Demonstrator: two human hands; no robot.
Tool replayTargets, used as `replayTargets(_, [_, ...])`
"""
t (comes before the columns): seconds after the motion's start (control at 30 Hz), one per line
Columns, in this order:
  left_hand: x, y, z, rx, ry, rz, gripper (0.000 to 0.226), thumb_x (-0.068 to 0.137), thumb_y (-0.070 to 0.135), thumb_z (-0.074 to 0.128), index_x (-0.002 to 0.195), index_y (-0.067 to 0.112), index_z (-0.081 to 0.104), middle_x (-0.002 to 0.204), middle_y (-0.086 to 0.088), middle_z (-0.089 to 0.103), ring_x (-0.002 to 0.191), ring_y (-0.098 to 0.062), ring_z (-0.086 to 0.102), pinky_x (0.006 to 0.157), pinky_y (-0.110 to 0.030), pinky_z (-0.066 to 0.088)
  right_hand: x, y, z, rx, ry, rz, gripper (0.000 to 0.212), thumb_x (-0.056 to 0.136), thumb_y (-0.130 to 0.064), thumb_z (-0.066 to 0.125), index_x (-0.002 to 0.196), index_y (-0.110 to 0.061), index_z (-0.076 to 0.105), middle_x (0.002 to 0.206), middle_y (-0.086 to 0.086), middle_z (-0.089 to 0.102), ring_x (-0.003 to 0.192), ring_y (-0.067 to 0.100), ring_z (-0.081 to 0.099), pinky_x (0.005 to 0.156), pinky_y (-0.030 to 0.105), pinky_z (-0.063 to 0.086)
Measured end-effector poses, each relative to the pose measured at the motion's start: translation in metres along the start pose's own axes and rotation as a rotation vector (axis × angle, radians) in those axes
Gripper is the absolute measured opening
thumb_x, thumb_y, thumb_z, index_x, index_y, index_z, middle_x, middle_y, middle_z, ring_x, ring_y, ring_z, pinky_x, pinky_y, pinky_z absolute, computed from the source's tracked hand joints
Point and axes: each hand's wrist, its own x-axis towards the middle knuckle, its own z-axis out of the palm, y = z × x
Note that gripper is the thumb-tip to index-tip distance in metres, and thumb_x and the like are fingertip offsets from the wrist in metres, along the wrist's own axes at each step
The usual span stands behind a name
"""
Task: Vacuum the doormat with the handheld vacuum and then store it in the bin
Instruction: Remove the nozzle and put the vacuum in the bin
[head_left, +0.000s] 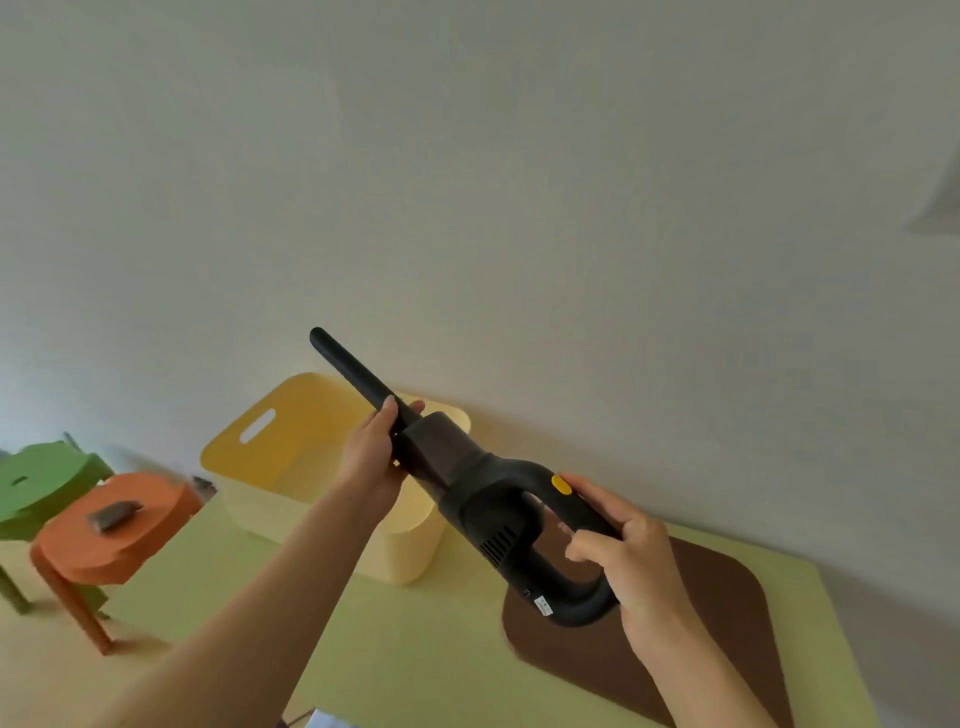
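2 hands hold the black handheld vacuum (483, 499) in the air, its nozzle (353, 371) angled up and left over the yellow bin (291, 441). The right hand (634, 566) curls its fingers round the loop handle below the yellow button (561, 485); the left hand (376, 452) grips the nozzle's base between thumb and fingers. The brown doormat (717, 623) lies on the green surface (415, 649) beneath, right of the bin.

Orange stool (135, 545) at left on beige floor (41, 675). A small dark grey block (115, 514) lies flat on its seat. Green stool (41, 483) just behind it, whether touching cannot be told. Pale green mat (415, 649) to the right, running up to a plain off-white wall (519, 182).
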Motion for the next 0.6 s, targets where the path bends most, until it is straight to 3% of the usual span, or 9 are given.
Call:
replayTargets(0.2, [0.047, 0.021, -0.011, -0.168, 0.145, -0.014, 0.029, 0.097, 0.037, 0.045, 0.12, 0.018, 0.047, 0.108, -0.004, 0.069, 0.105, -0.024, 0.063, 0.094, -0.049, 0.049, 0.077, -0.011, 0.027, -0.296, -0.148, -0.118, 0.046, 0.071, 0.002, 0.063, 0.094, -0.037, 0.07, 0.085, -0.013, 0.073, 0.086, 0.007, 0.067, 0.066, 0.015, 0.05])
replayTargets(0.33, [0.073, 0.034, -0.036, -0.231, 0.234, -0.007, 0.038, 0.095, 0.038, 0.048, 0.126, 0.015, 0.048, 0.11, -0.003, 0.068, 0.104, -0.024, 0.064, 0.091, -0.049, 0.051, 0.122, -0.018, 0.074, -0.672, -0.146, -0.253, 0.037, 0.071, -0.021, 0.065, 0.103, -0.037, 0.064, 0.088, -0.018, 0.069, 0.084, 0.008, 0.063, 0.073, 0.03, 0.054])
replayTargets(0.47, [0.093, 0.051, -0.065, -0.253, 0.317, -0.002, 0.04, 0.092, 0.034, 0.055, 0.124, 0.012, 0.05, 0.108, -0.001, 0.067, 0.099, -0.02, 0.066, 0.069, -0.043, 0.055, 0.151, -0.019, 0.115, -0.743, -0.16, -0.255, 0.036, 0.074, -0.022, 0.063, 0.108, -0.034, 0.063, 0.094, -0.013, 0.068, 0.088, 0.014, 0.063, 0.075, 0.031, 0.054])
replayTargets(0.6, [0.114, 0.066, -0.082, -0.171, 0.354, 0.069, 0.037, 0.093, 0.028, 0.054, 0.123, 0.007, 0.053, 0.102, -0.001, 0.069, 0.093, -0.016, 0.065, 0.08, -0.036, 0.054, 0.172, -0.008, 0.146, -0.742, -0.164, -0.245, 0.037, 0.074, -0.021, 0.064, 0.11, -0.032, 0.063, 0.097, -0.011, 0.068, 0.088, 0.014, 0.062, 0.075, 0.034, 0.055])
